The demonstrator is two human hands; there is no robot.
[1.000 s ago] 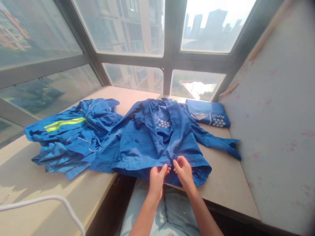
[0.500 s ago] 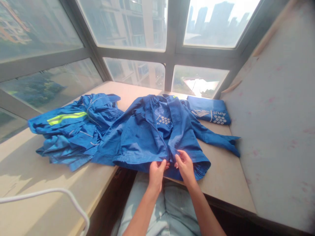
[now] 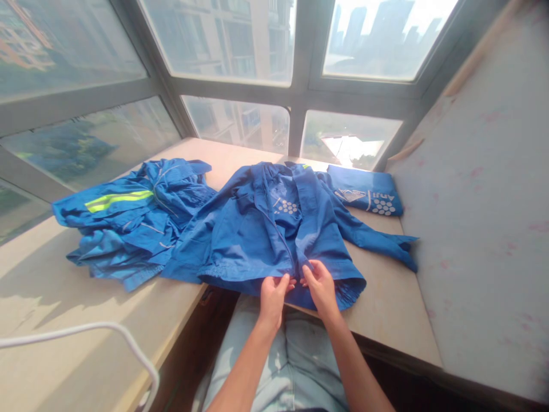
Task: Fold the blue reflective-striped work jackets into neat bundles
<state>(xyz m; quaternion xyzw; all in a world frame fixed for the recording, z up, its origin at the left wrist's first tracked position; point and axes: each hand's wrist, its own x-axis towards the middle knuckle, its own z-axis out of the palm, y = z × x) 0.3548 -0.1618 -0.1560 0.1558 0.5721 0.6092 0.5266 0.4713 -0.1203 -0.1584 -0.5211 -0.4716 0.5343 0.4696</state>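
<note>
A blue jacket (image 3: 240,229) lies spread on the wooden ledge, its front parted and its hem toward me. Pale dots and lettering show on the fabric inside the opening. My left hand (image 3: 274,294) pinches the bottom corner of the left front edge. Close beside it, my right hand (image 3: 318,286) grips the lower corner of the other front edge. A small gap separates the two hands. The fingertips under the cloth are partly hidden, and I cannot make out the zipper ends.
To the left lies a crumpled blue garment (image 3: 141,223) with a yellow-green stripe. A folded blue garment (image 3: 364,189) with white print rests at the back right. A white cable (image 3: 98,326) crosses the wooden ledge (image 3: 55,366) at front left. Windows and a papered wall (image 3: 480,229) border it.
The camera view has shifted slightly. Both hands stay at the jacket's lower front corners, with the right hand a touch closer to the left.
</note>
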